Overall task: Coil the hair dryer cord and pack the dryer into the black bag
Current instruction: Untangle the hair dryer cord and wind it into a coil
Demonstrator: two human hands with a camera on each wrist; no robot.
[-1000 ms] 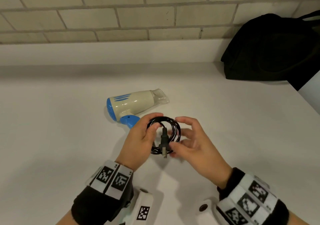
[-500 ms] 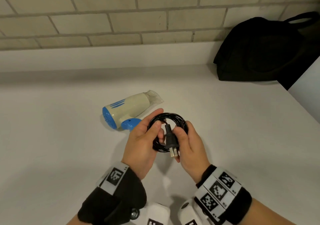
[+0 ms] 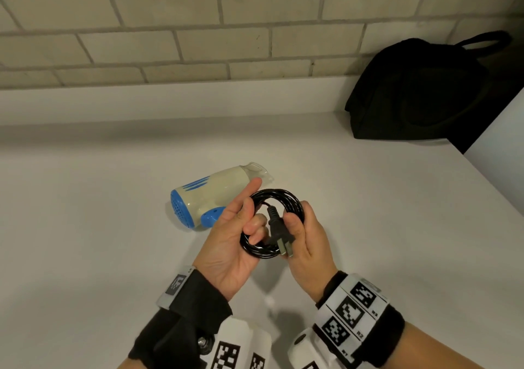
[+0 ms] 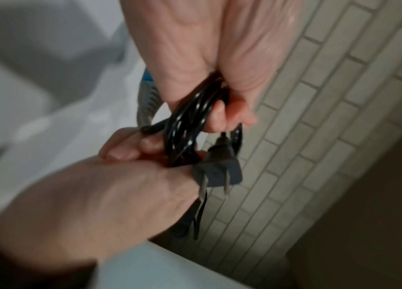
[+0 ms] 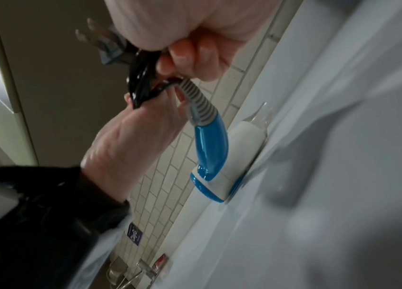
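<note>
Dryer point(image 3: 211, 198): cream body, blue rear grille and blue handle; lies on its side on the white counter point(image 3: 85, 227), well apart from the black bag point(image 3: 411, 90), which sits by the brick wall point(image 3: 170, 28).
Cord point(image 3: 286, 201): black, wound into a small ring of several turns, held off the counter just in front of the dryer; a grey ribbed strain relief point(image 5: 194, 97) joins it to the dryer handle.
Plug point(image 3: 279, 234): two prongs, lies across the ring with prongs pointing toward the person.
Left hand point(image 3: 229, 244): fingers curl round the side of the ring nearer the dryer, thumb tip inside the loop; index finger extends toward the dryer nozzle.
Right hand point(image 3: 307, 241): thumb and fingers pinch the far side of the ring together with the plug body.
Step (judgement): coiling looks finished; plug end is being secured against the turns.
Next move (judgement): keep the turns together in one hand, take up the dryer with the coil, carry both across to the bag, open it.
Risk (judgement): loose ring may spring apart if released.
Hidden: bag opening not visible; whether it is zipped cannot be told.
Unclear: exact turn count; wrist views are motion-blurred.
</note>
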